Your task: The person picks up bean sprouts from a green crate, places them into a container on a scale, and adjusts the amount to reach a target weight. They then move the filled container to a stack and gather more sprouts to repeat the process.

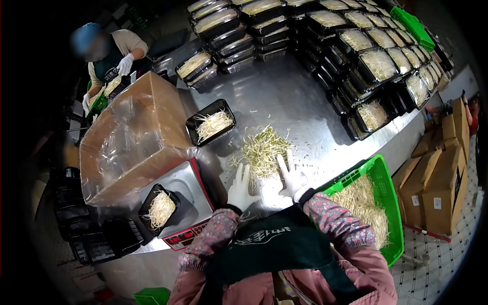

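A loose pile of bean sprouts point(264, 150) lies on the metal table in front of me, with greenish bits scattered around it. At its near left edge is my left hand point(241, 190), in a white glove, fingers stretched out and nothing held. My right hand point(295, 179), gloved the same way, lies at the near right edge of the pile with its fingers apart and also holds nothing. Beyond the pile to the left, a black tray point(230, 108) holds some sprouts. Another black tray of sprouts point(161, 209) sits on a scale point(194, 195).
A green crate point(395, 223) full of sprouts stands at my right. Stacks of packed trays point(373, 66) line the table's far and right sides. A plastic-lined cardboard box point(170, 114) is at the left, near a co-worker point(122, 43). Cartons point(432, 183) stand at far right.
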Available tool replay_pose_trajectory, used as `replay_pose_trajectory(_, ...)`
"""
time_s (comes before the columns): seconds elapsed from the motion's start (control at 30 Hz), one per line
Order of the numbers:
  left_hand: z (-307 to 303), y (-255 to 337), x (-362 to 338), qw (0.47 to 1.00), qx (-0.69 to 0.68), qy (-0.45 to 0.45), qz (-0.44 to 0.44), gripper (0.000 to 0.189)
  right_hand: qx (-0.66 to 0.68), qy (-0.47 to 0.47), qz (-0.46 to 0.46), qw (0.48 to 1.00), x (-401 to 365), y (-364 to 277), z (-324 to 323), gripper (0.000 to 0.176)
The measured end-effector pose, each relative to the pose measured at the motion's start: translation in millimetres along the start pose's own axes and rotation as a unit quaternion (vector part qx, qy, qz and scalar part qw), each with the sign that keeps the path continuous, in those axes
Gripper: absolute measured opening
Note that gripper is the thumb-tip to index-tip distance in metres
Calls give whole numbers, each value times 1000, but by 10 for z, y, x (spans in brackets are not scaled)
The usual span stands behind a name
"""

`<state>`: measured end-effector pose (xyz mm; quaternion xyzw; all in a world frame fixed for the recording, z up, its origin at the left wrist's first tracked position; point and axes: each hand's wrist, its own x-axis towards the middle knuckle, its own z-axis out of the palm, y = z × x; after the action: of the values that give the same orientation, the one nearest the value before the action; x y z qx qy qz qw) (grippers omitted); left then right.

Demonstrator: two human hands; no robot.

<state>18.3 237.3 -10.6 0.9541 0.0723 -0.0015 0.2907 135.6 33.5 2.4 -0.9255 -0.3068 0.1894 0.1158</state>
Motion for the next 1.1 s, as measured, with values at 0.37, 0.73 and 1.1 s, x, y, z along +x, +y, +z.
replay_pose_trajectory(0.37,174,-228,885,996,-3,58,67,16,16,74,-98,992,860,158,104,30)
replay_pose_trajectory(0.73,154,-299,355,999,-34,13,-21,61,70,25,-22,997,439,334,263,59)
replay_pose_trajectory(1.1,193,1,124,992,-124,25,10,23,209,48,-92,972,415,193,-50,49)
